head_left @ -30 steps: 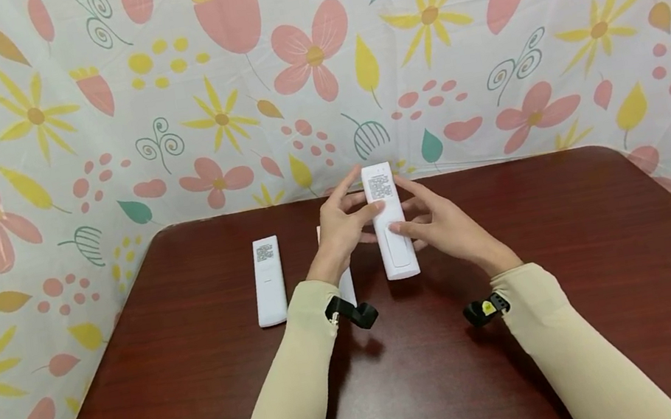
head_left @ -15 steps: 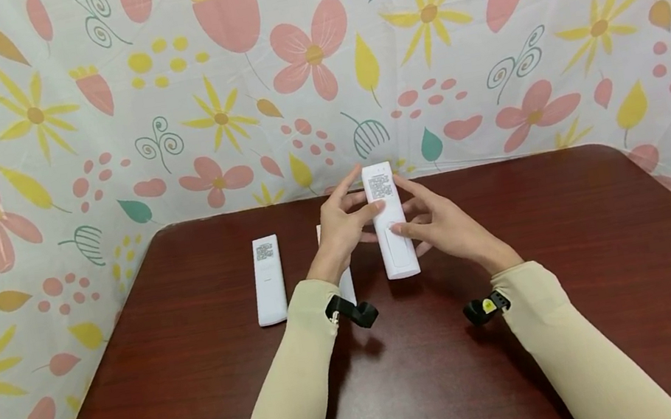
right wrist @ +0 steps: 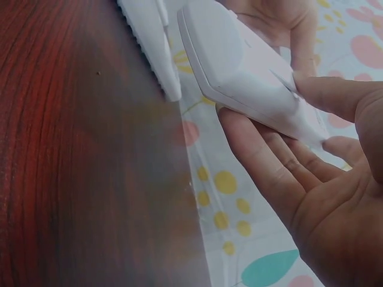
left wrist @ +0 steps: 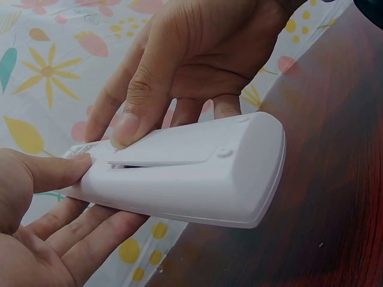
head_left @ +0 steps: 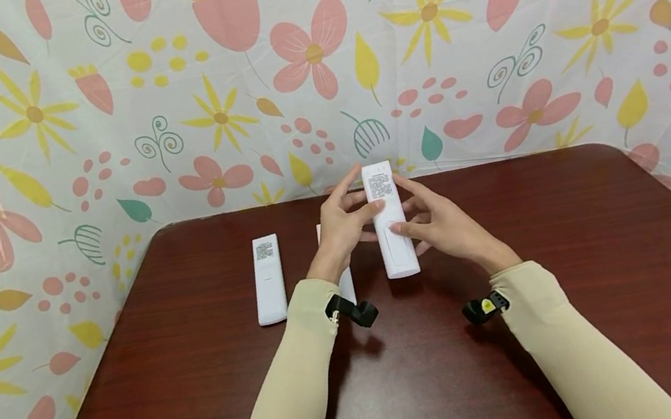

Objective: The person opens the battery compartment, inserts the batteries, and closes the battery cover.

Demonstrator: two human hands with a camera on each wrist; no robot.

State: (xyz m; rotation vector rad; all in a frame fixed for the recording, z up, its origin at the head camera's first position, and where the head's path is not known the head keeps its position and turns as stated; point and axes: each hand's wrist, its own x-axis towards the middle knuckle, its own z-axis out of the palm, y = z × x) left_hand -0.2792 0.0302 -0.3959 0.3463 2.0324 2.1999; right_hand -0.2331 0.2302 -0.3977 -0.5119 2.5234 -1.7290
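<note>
A white remote control is held above the table between both hands, its back with a printed label facing up. My left hand grips its left side, thumb across the back and fingers beneath. From the right, my right hand holds it too, with the thumb pressed on the battery cover. In the left wrist view a narrow dark gap shows along one edge of that cover. Fingers of the right hand support the remote from below in the right wrist view.
A second white remote lies back-up on the dark red table at the left. Another white remote lies partly hidden behind my left wrist. A flower-patterned cloth hangs along the table's far edge.
</note>
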